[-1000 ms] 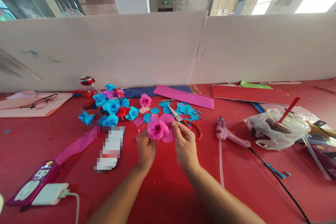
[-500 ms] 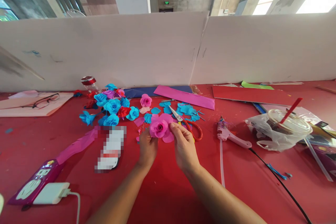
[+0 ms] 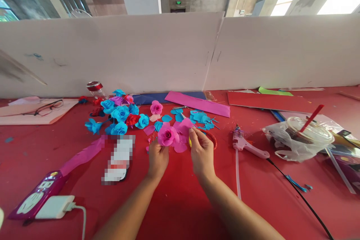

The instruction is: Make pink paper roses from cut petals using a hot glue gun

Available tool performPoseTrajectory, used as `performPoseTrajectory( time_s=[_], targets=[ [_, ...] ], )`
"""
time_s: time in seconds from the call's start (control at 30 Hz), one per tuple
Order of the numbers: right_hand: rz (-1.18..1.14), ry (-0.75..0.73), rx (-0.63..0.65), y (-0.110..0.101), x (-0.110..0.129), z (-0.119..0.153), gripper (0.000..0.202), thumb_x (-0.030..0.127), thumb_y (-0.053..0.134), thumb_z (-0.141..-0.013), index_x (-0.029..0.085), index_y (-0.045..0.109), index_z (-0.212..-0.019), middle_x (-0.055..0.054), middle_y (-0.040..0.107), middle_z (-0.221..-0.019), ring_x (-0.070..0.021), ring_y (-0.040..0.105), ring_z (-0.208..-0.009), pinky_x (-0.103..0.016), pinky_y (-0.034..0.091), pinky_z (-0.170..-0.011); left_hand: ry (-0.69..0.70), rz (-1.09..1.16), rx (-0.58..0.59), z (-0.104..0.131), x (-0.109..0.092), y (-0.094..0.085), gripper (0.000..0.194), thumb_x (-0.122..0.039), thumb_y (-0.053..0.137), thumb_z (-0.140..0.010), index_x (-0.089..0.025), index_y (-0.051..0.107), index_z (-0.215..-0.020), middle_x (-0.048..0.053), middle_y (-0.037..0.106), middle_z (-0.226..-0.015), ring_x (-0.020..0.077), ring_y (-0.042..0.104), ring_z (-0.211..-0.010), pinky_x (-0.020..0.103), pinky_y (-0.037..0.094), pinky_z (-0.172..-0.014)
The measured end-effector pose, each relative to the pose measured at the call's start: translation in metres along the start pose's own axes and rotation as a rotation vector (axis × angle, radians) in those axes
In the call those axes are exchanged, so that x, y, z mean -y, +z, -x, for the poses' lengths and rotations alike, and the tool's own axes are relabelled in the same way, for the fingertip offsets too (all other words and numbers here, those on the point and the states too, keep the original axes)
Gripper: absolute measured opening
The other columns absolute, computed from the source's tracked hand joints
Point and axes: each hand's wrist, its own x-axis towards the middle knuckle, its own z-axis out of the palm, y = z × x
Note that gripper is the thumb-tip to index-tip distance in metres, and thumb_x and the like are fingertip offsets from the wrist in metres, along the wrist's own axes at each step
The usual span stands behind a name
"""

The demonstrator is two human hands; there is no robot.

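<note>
One pink paper flower (image 3: pixel 168 135), bloom up, in left hand (image 3: pixel 158 157), over the near-middle of the tabletop (image 3: pixel 174 202). Left hand closed narrow at its base; exact grip hidden. Right hand (image 3: pixel 203 153) pinches a pink petal (image 3: pixel 184 126) between thumb and fingers, beside the flower.

Change: right hand has moved up and outward, petal raised with it and now over most of the scissors (image 3: pixel 215 141). Petal looks like a separate piece, my judgement; contact with the flower unclear. Lower pink petals (image 3: pixel 180 144) just beside the bloom; attached or lying loose, cannot tell.

Just beyond the hands: cut blue petals (image 3: pixel 199 116), a second pink flower (image 3: pixel 156 107), pink paper strip (image 3: pixel 198 104) angled across dark blue sheet (image 3: pixel 152 98). Left: bunch of blue, red and purple flowers (image 3: pixel 120 113), phone (image 3: pixel 119 159) with blurred-out screen, capped jar (image 3: pixel 95 87) behind. Right: pink glue gun (image 3: pixel 249 147), stick trailing toward the near edge; farther right, lidded cup (image 3: pixel 309 129) with red straw, plastic bag (image 3: pixel 292 150) around it.
</note>
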Motion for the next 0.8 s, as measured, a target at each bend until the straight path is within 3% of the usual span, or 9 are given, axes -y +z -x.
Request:
performPoseTrajectory(
  time_s=[0.13,0.23,0.4,0.8],
  targets=[
    [0.186,-0.165,0.087,0.001,0.003,0.005,0.018,0.033,0.062,-0.080,0.022,0.076,-0.083,-0.008,0.068,-0.098,-0.0231,0.058,-0.101,-0.036,0.043,-0.090,0.014,0.051,0.021,0.001,0.001,0.003,0.022,-0.023,0.057,-0.076,-0.018,0.049,-0.056,-0.002,0.050,-0.055,0.0119,0.041,-0.054,0.024,0.034,-0.052],
    [0.051,-0.067,0.198,0.004,0.000,0.008,0.021,0.034,0.060,-0.082,0.023,0.075,-0.088,-0.006,0.069,-0.095,-0.0212,0.059,-0.095,-0.034,0.044,-0.087,-0.014,0.088,0.026,0.001,0.000,0.005,0.021,-0.026,0.056,-0.078,-0.019,0.051,-0.059,-0.001,0.054,-0.059,0.0137,0.045,-0.058,0.025,0.036,-0.054],
    [-0.230,0.155,0.212,0.006,-0.007,0.008,0.021,0.038,0.063,-0.080,0.022,0.075,-0.082,0.001,0.066,-0.071,-0.0143,0.054,-0.074,-0.026,0.042,-0.075,-0.023,-0.006,0.033,0.001,-0.006,0.004,0.018,-0.024,0.054,-0.079,-0.019,0.056,-0.062,-0.001,0.055,-0.060,0.0142,0.046,-0.057,0.025,0.036,-0.054],
    [-0.334,0.172,0.173,0.004,-0.007,0.009,0.016,0.033,0.065,-0.080,0.021,0.072,-0.072,0.004,0.056,-0.065,-0.0113,0.045,-0.068,-0.023,0.037,-0.068,0.044,-0.036,0.054,-0.002,-0.008,0.002,0.017,-0.020,0.050,-0.077,-0.020,0.049,-0.060,-0.002,0.049,-0.058,0.0144,0.046,-0.057,0.024,0.035,-0.053]
  ],
)
